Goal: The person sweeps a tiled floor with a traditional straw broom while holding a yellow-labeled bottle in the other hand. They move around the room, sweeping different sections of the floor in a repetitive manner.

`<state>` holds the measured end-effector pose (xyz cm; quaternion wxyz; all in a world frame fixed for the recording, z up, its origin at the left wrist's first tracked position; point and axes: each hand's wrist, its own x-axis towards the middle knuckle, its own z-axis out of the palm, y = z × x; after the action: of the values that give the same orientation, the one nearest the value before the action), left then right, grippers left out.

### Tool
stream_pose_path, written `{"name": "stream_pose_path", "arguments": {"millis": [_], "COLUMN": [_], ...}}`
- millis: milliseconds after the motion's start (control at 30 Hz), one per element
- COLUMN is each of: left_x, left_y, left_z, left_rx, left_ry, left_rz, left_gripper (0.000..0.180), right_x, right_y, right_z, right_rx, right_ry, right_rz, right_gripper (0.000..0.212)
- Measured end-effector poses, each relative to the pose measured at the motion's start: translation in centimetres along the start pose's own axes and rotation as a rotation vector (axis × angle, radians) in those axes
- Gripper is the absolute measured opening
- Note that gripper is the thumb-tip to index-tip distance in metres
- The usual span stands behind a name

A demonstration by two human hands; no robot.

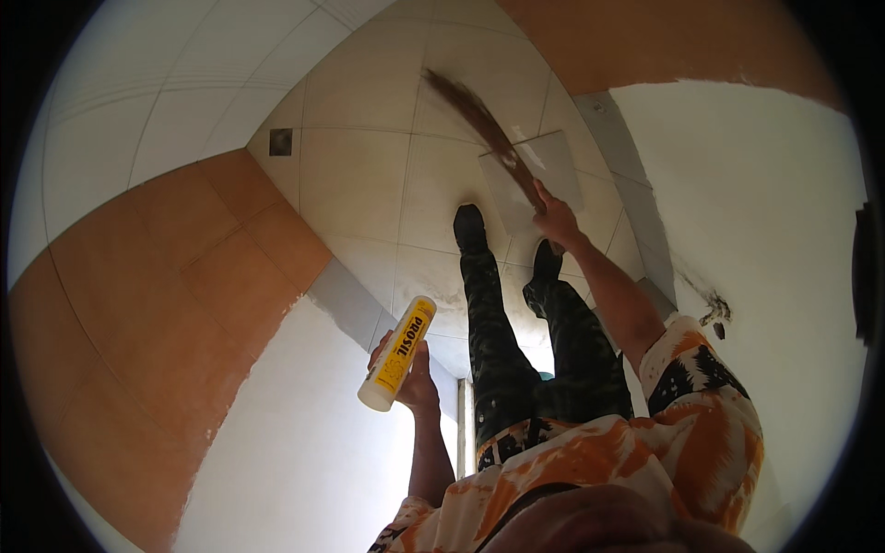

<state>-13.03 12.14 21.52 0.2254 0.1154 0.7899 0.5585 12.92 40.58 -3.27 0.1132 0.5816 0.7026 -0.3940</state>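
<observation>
My left hand [420, 383] is closed around a white sealant cartridge [402, 354] with a yellow label. The cartridge is tilted, its wider pale end toward me, in front of the left wall. In my right hand [557, 221] is a brown hand broom [489, 129], gripped near its lower end. Its long, thin bristles stretch forward and to the left, above the tiled floor. Whether the bristle tips touch the floor I cannot tell.
I stand on large beige floor tiles [355, 184]. A loose-looking square grey tile [548, 189] is by my feet. A dark square drain [280, 142] sits at the far left corner. Orange-tiled walls [138, 304] and white walls [756, 230] close in on both sides.
</observation>
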Motion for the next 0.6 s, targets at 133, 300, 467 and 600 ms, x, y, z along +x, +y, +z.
{"name": "stream_pose_path", "arguments": {"millis": [133, 300, 467, 600], "left_x": [0.6, 0.5, 0.1, -0.2], "left_y": [0.8, 1.5, 1.6, 1.7], "left_z": [-0.1, -0.1, -0.3, -0.4], "left_rx": [0.045, 0.056, 0.038, 0.05], "left_ry": [-0.061, -0.115, -0.11, -0.139], "left_rz": [0.119, 0.088, 0.083, 0.091], "left_gripper": [0.061, 0.064, 0.065, 0.064], "right_x": [-0.9, 0.3, -2.9, -3.8], "right_y": [-2.1, -3.1, -4.2, -5.5], "right_z": [0.1, -0.7, 0.7, 0.2], "right_rx": [0.216, -0.05, 0.108, 0.272], "right_ry": [0.157, -0.18, 0.031, -0.015], "right_rz": [0.216, 0.099, 0.154, 0.354], "right_gripper": [0.1, 0.099, 0.1, 0.099]}}
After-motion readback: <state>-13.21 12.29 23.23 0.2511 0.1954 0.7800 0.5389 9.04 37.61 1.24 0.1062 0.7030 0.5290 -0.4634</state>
